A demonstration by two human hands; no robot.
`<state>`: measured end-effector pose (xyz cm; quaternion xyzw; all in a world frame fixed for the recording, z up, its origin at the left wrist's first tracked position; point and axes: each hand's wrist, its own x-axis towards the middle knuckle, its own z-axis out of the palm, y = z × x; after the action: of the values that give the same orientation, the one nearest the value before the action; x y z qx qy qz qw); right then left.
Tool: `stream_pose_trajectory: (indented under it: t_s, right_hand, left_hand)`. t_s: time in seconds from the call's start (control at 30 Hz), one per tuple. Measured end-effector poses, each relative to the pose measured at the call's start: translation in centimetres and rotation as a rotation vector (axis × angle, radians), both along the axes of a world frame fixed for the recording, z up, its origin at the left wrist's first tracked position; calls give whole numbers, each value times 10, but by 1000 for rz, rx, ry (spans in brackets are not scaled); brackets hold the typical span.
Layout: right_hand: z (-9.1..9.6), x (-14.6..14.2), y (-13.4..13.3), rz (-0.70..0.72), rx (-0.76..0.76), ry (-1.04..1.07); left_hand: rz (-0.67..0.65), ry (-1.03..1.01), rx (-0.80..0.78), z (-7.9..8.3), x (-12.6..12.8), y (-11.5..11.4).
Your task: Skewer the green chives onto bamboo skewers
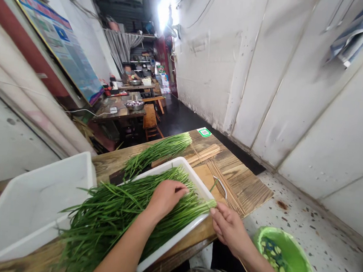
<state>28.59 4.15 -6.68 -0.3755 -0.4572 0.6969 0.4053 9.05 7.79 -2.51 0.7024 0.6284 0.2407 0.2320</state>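
Garlic chives (pixel 110 206) fill a white tray (pixel 165 253), their leafy ends spilling over its left side. Over the stems, my left hand (pixel 167 196) is closed, thumb and fingertips pinched on chives. Beyond the tray's right corner, my right hand (pixel 229 222) grips the pale stem ends of a small bunch (pixel 205 206) between thumb and fingers. A second heap of chives (pixel 157 151) lies behind the tray. Bamboo skewers (pixel 224 185) are spread to the right, partly on a cutting board (pixel 204 172).
An empty white tub (pixel 34 199) stands at left. A knife's wooden handle (pixel 161 161) shows behind the tray. On the floor at right is a green-lined bin (pixel 297 262) with scraps. A person (pixel 129 73) sits at a far table, near a metal bowl (pixel 135 105) and stools.
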Motion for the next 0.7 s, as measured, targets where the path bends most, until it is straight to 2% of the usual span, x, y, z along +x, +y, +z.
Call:
stream_pose_trajectory:
  t_s: [0.23, 0.37, 0.57, 0.63, 0.7]
  right_hand:
    - [-1, 1, 1, 14, 0, -31]
    - [0, 1, 0, 9, 0, -28]
    - [1, 2, -1, 28, 4, -34]
    - [0, 3, -1, 20, 11, -47]
    - [-1, 3, 0, 17, 20, -55]
  left_hand:
    - [-315, -115, -117, 7, 6, -7]
    - [-366, -197, -124, 12, 8, -9]
    - [-321, -134, -112, 5, 5, -6]
    - [-196, -65, -56, 3, 3, -3]
    - [14, 83, 68, 4, 1, -2]
